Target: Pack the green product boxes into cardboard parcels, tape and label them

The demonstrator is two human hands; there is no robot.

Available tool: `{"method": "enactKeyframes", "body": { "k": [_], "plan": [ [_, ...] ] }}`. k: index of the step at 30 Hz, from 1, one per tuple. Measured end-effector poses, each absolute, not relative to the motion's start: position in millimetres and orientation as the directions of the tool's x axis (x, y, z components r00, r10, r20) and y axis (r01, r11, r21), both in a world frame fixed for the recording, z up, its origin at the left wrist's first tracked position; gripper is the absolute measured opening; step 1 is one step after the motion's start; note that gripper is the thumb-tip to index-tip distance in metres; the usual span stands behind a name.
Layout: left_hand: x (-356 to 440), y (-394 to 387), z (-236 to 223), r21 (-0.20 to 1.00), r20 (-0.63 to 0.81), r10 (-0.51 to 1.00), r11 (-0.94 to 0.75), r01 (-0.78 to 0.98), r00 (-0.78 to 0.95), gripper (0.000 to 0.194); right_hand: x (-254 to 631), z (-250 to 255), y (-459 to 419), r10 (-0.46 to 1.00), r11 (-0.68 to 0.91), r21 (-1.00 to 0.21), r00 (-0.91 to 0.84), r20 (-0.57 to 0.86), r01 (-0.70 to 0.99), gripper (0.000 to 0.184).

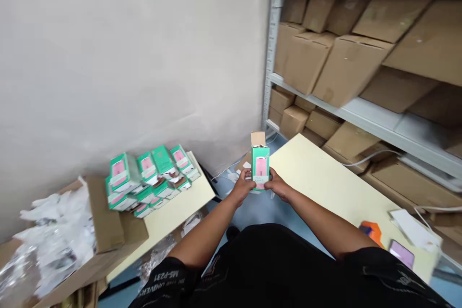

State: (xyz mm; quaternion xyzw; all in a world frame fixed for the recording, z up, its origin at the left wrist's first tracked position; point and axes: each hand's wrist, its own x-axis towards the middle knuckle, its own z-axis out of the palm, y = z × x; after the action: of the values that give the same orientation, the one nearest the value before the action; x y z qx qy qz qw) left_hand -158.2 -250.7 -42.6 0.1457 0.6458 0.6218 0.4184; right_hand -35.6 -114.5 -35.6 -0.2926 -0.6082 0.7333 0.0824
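Between my two hands is a green and white product box (260, 166) with a pink device pictured on its front. Its top flap stands up, showing bare brown cardboard. My left hand (244, 186) grips the lower left side, and my right hand (277, 185) grips the lower right side, thumbs on the front. The box is held upright over the gap between two tables; its contents cannot be seen. Similar green boxes (147, 166) are stacked on the left table (195, 185), several with torn or open ends.
At left a large carton (106, 216) holds white and clear plastic bags (61, 231). The right table (317, 183) bears a phone (402, 254), an orange and blue object (371, 232) and white paper (415, 228). Metal shelves (378, 125) with brown cartons (353, 65) line the right side.
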Motion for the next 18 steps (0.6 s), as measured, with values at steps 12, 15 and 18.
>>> {"method": "enactKeyframes", "body": {
  "k": [12, 15, 18],
  "plan": [
    [-35.8, -86.9, -65.4, 0.882, -0.467, 0.85, 0.429, -0.196, -0.241, 0.063, 133.0, -75.0, -2.7, 0.697, -0.376, -0.89, -0.555, -0.454, 0.257, 0.082],
    [-18.7, -60.0, -69.8, 0.895, -0.439, 0.878, 0.411, -0.171, -0.19, 0.064, 156.1, -79.9, 16.5, 0.721, -0.382, -0.894, -0.53, -0.446, 0.233, 0.08],
    [-12.9, -38.9, -76.9, 0.899, -0.433, 0.89, 0.415, -0.141, -0.144, 0.064, 168.1, -86.3, 28.9, 0.758, -0.342, -0.899, -0.486, -0.435, 0.273, 0.075]
  ]
}}
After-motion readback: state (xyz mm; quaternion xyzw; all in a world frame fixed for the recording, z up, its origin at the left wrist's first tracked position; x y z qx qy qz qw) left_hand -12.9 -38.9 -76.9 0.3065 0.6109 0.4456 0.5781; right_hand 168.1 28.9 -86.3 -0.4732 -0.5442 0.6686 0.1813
